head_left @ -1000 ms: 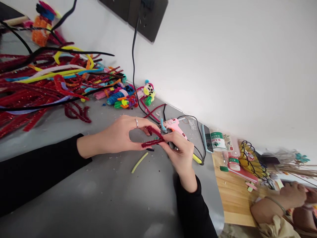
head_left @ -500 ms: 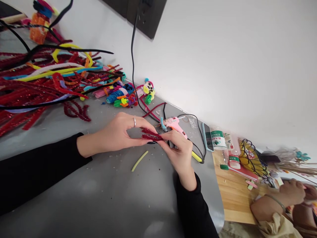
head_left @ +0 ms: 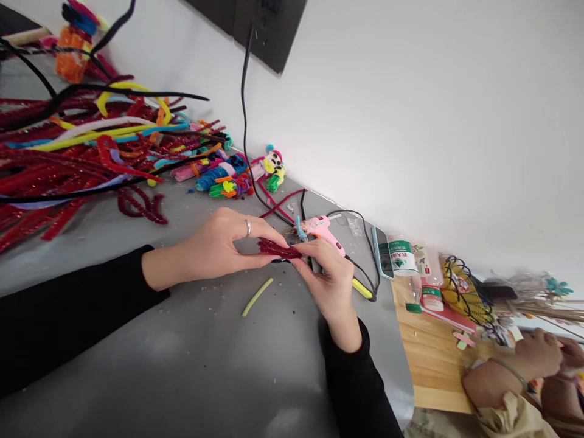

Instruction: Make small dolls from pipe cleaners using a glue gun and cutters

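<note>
Between my two hands is a short bundle of dark red glittery pipe cleaners [head_left: 274, 248]. My left hand [head_left: 223, 240], with a ring on one finger, pinches the bundle between thumb and fingers. From the other side, my right hand [head_left: 328, 274] grips its right end, and the fingertips of both hands nearly meet there. A short pale green pipe cleaner piece [head_left: 257, 297] lies on the grey table [head_left: 219, 365] below the hands. Just behind my right hand rests a pink hot glue gun [head_left: 322, 230], with a light blue piece near its nozzle.
A large heap of pipe cleaners [head_left: 68, 158] covers the left, with small pipe cleaner dolls [head_left: 223, 173] beside it. A black cable [head_left: 245, 97] hangs down the wall. On the right are a phone [head_left: 382, 252], bottles [head_left: 404, 258] and a co-worker's hands [head_left: 538, 353].
The red bundle's strands, slightly spread before, are now pressed closer together between my fingers. Both hands stay in nearly the same place.
</note>
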`<state>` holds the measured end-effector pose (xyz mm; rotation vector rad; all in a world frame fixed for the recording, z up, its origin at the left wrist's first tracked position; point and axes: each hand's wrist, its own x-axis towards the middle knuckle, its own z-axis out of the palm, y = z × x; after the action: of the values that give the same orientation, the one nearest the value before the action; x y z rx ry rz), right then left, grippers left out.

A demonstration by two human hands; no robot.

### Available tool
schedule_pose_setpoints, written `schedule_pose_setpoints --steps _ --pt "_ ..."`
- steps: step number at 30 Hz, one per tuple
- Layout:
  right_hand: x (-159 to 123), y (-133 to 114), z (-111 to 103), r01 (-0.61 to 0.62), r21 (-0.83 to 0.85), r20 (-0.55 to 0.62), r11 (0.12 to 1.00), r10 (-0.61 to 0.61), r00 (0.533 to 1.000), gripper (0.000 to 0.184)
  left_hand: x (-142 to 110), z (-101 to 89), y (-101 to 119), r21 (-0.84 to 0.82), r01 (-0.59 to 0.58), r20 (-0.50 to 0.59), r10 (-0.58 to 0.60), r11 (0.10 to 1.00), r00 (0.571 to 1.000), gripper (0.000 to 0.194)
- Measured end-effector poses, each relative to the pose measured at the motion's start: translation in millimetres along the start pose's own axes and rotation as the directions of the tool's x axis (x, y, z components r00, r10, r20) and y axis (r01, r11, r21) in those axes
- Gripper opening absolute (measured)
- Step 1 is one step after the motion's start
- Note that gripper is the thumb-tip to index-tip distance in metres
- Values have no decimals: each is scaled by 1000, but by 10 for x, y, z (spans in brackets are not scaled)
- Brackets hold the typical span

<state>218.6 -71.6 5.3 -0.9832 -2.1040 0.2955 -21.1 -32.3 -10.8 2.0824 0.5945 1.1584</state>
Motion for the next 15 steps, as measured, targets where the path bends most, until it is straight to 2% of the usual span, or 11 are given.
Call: schedule_pose_setpoints --steps 6,15 --pt "0 8 1 5 -28 6 1000 -5 1000 7 2 12 -17 6 -55 -36 55 998 998 17" --pt "14 0 -3 16 -45 24 999 -15 1000 9 5 -8 -6 18 24 10 -24 1000 1000 15"
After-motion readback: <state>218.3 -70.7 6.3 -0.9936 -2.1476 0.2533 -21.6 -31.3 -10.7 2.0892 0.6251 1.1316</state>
